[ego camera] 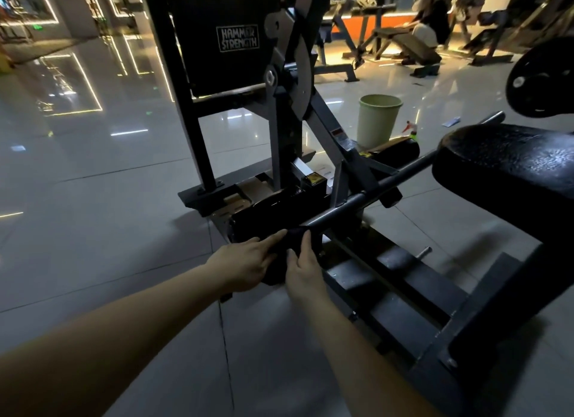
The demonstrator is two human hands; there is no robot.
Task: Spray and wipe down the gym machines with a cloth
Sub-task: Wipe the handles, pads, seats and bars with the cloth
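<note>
A black Hammer Strength machine (239, 40) fills the middle of the head view, with a long grey bar (366, 196) running from the padded seat (509, 165) toward me. A dark cloth (284, 255) is draped over the near end of that bar. My left hand (248, 264) holds the cloth from the left, fingers stretched along it. My right hand (302, 269) grips the cloth from the right, fingers pointing up at the bar's end. A spray bottle (412, 131) with a pale nozzle stands on the floor behind the machine.
A pale green bin (377, 119) stands on the tiled floor beside the spray bottle. A weight plate (542, 81) hangs at the right edge. A person (430, 25) crouches by benches at the back right. Glossy floor stretches to the left.
</note>
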